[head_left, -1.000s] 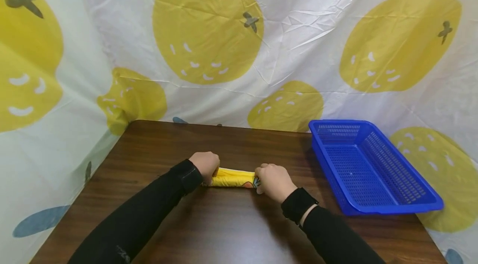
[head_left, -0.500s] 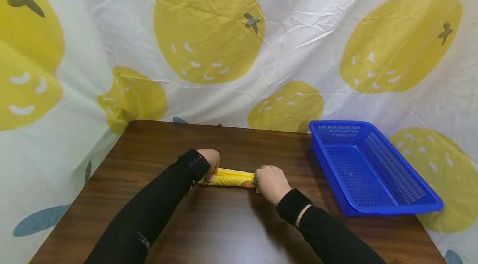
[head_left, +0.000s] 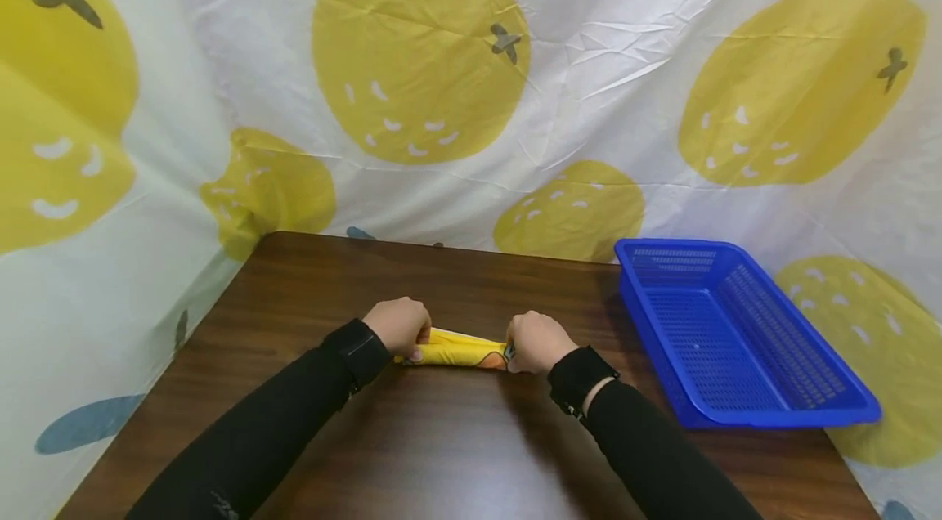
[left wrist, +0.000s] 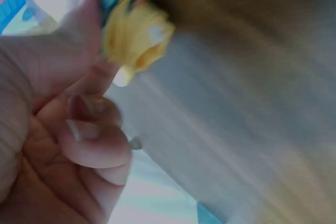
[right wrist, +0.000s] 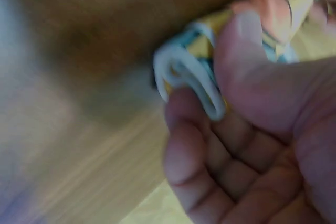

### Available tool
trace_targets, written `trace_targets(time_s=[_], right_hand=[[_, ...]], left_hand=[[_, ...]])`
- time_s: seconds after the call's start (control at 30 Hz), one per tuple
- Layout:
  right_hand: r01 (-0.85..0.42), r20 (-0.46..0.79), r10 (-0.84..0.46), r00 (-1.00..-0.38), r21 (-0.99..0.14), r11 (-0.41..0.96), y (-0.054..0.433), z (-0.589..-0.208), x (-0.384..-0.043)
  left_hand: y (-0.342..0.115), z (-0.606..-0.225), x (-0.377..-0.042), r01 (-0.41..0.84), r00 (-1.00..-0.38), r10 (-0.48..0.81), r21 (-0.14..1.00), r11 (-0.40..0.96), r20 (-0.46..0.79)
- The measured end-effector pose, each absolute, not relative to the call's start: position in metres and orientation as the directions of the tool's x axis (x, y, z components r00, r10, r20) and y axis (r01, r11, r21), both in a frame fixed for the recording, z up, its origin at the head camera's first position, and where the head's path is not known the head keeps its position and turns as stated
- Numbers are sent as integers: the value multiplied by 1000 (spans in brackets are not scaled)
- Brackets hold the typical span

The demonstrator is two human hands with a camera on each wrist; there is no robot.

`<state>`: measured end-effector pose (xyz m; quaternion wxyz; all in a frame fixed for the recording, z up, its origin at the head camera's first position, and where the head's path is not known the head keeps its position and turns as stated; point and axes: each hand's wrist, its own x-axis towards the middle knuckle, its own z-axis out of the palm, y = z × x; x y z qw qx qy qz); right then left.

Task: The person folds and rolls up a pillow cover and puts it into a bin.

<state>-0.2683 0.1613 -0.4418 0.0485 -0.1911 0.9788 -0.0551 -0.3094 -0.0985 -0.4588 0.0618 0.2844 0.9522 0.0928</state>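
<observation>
A yellow cloth with a coloured print lies rolled into a narrow bundle on the brown table. My left hand pinches its left end. In the left wrist view the thumb presses on the printed roll, and the lower fingers are curled. At the other end, my right hand grips the roll between thumb and fingers. The right wrist view shows white layered edges of the rolled cloth at that end. Both wrist views are blurred.
A blue perforated plastic basket stands at the table's right side, with nothing seen inside it. A white sheet printed with yellow fruit hangs behind the table and at both sides.
My left wrist rose and tilted half a second ago, then dropped back, the hand still on the left end. The right hand shifted only slightly. The rolled cloth stays nearly in place.
</observation>
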Motion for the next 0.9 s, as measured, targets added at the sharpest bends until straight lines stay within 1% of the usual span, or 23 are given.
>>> trace_targets(time_s=[0.07, 0.13, 0.27, 0.33, 0.4, 0.47, 0.57, 0.73, 0.9], right_hand=[[-353, -138, -371, -918, -140, 925, 164, -439, -276], [-342, -200, -366, -909, -143, 929, 165, -437, -283], [-312, -309, -342, -887, -142, 939, 166, -431, -293], [-289, -374, -327, -868, -156, 945, 165, -428, -297], [-271, -444, -321, -837, -173, 947, 166, -425, -301], [-251, -498, -323, -805, -207, 946, 169, -423, -304], [-228, -540, -333, -773, -254, 940, 173, -423, -307], [-139, -550, -304, -778, -321, 937, 174, -422, -307], [-135, -534, -324, -781, -362, 922, 174, -422, -305]], left_hand=[[-101, -464, -302, 562, -822, 569, 183, 807, 13], [-104, -469, -293, 597, -802, 590, 122, 793, 95], [-107, -475, -278, 660, -710, 645, -52, 749, 283], [-107, -476, -272, 666, -669, 659, -117, 737, 343], [-107, -478, -270, 664, -650, 665, -151, 732, 367], [-106, -481, -270, 656, -648, 661, -164, 736, 378], [-107, -485, -271, 650, -663, 648, -143, 747, 376], [-109, -486, -270, 626, -708, 609, -83, 776, 357], [-110, -487, -273, 594, -760, 570, -24, 804, 312]])
